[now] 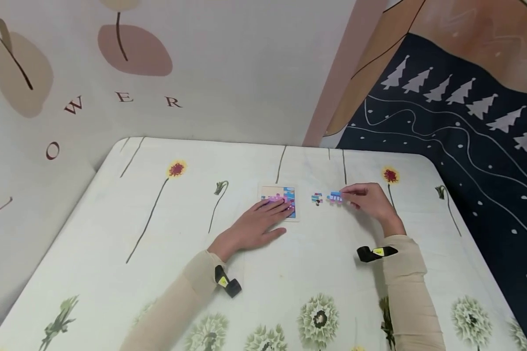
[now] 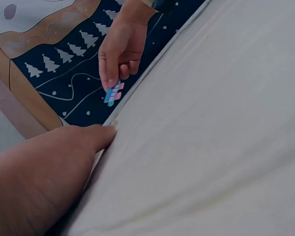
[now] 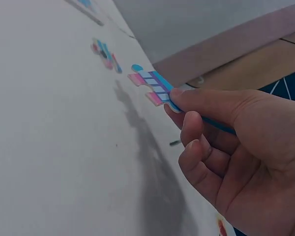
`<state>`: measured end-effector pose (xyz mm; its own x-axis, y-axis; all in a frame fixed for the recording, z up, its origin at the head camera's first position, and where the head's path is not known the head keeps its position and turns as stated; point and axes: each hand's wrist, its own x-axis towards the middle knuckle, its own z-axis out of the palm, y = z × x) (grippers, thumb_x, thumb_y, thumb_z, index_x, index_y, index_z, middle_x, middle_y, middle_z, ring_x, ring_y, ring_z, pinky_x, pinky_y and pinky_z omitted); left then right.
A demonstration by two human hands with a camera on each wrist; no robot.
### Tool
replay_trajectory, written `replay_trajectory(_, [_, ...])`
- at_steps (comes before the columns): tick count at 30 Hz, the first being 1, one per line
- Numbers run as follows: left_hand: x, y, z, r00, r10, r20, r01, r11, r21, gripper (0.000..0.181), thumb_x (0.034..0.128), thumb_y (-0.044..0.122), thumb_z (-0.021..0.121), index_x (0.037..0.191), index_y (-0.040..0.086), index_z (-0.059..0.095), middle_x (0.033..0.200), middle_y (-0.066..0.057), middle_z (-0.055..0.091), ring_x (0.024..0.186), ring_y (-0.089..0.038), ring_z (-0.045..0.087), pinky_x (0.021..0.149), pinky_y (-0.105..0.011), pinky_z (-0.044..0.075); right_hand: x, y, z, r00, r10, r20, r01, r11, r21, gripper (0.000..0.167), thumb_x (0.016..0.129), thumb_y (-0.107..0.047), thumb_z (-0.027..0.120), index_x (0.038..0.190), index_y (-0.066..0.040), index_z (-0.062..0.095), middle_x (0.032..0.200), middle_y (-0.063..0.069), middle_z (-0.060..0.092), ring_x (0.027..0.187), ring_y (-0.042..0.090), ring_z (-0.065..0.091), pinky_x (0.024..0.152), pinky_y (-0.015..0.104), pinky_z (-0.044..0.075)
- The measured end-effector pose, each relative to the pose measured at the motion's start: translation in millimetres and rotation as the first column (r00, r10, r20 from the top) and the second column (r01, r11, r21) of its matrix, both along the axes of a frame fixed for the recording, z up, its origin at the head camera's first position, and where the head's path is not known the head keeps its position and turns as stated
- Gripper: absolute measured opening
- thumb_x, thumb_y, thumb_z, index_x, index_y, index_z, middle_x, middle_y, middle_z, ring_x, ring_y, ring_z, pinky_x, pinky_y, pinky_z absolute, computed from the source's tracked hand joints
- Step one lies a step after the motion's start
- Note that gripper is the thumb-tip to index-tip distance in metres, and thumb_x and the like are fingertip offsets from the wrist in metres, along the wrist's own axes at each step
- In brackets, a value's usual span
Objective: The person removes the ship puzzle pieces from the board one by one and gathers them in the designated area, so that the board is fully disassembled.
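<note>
My right hand [image 1: 369, 201] pinches a blue, white and pink jigsaw puzzle piece [image 3: 155, 86] between thumb and index finger, lifted off the tabletop. In the right wrist view its other fingers curl loosely below. My left hand [image 1: 260, 225] lies palm down with straight fingers over a partly filled puzzle board [image 1: 292, 190], covering much of its lower left. Pink and blue pieces show between and around those fingers. Between the board and the held piece, loose puzzle material [image 1: 316, 198] lies on the cloth; whether it is one piece or more I cannot tell.
A white tablecloth [image 1: 175, 292] printed with flowers covers the table. Behind it hangs a pale printed wall cloth [image 1: 246, 87], and a dark one with white trees [image 1: 421, 122] is at the right. Each wrist wears a small black camera [image 1: 371, 253].
</note>
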<state>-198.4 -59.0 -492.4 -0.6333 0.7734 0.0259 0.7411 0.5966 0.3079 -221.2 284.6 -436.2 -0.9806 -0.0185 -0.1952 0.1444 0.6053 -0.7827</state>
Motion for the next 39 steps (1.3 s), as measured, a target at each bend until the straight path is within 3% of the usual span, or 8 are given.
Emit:
replay_trajectory(5, [1.4,-2.1,-0.5,1.000,0.001,-0.030,-0.001,1.000,0.017,0.052,0.1136,0.031,0.033,0.165,0.021,0.030,0.171,0.004,0.023,0.158,-0.016,0.015,0.128,-0.038,0.006,-3.1,4,-9.5,0.999,0.008,0.042,-0.008,1.000,0.010,0.027,0.101,-0.018,0.070,0.121,0.000,0.075,0.081,0.005,0.066,0.073,0.017,0.055,0.065,0.025,0.047])
replay_trajectory(10, [1.7,-2.8,-0.3,0.998,-0.012,-0.067,0.013,1.000,0.009,0.051,0.1135,0.027,0.034,0.164,0.020,0.031,0.170,0.003,0.025,0.158,-0.017,0.016,0.128,-0.038,0.007,-4.3,7,-14.2,0.998,0.031,0.048,-0.032,0.999,0.030,0.025,0.102,-0.016,0.068,0.120,0.000,0.075,0.076,0.005,0.062,0.071,0.019,0.053,0.064,0.027,0.045])
replay_trajectory(20, [1.8,-1.4,1.8,0.998,-0.013,-0.066,0.013,1.000,-0.008,0.052,0.1133,0.028,0.034,0.165,0.022,0.031,0.171,0.003,0.023,0.158,-0.015,0.015,0.128,-0.037,0.006,-4.6,9,-10.6,0.997,0.044,0.061,-0.050,0.995,0.092,0.026,0.102,-0.017,0.067,0.122,-0.002,0.074,0.077,0.005,0.058,0.073,0.022,0.052,0.063,0.028,0.046])
replay_trajectory(27, [4.6,1.7,-2.2,1.000,0.003,-0.030,-0.003,1.000,-0.002,0.052,0.1133,0.028,0.033,0.164,0.021,0.031,0.171,0.003,0.024,0.158,-0.016,0.015,0.128,-0.037,0.005,-10.0,10,-10.1,0.993,0.057,0.104,-0.069,0.991,0.116,0.028,0.102,-0.017,0.068,0.124,-0.001,0.074,0.084,0.005,0.063,0.072,0.022,0.054,0.066,0.031,0.046])
replay_trajectory(33, [3.4,0.4,-1.8,0.999,0.028,-0.028,-0.028,1.000,0.003,0.051,0.1133,0.028,0.034,0.164,0.022,0.032,0.170,0.003,0.025,0.158,-0.016,0.016,0.128,-0.036,0.004,-18.4,8,-9.6,0.990,0.080,0.116,-0.093,0.989,0.112,0.026,0.102,-0.015,0.068,0.122,0.000,0.074,0.079,0.003,0.063,0.068,0.020,0.053,0.063,0.030,0.045])
replay_trajectory(39, [0.1,0.6,-0.2,1.000,0.004,-0.025,-0.003,1.000,0.015,0.051,0.1134,0.028,0.034,0.164,0.022,0.031,0.170,0.003,0.024,0.158,-0.016,0.016,0.128,-0.036,0.004,-18.0,9,-7.1,0.992,0.067,0.110,-0.079,0.991,0.106,0.024,0.101,-0.012,0.068,0.120,0.002,0.074,0.081,0.003,0.064,0.066,0.018,0.053,0.059,0.028,0.045])
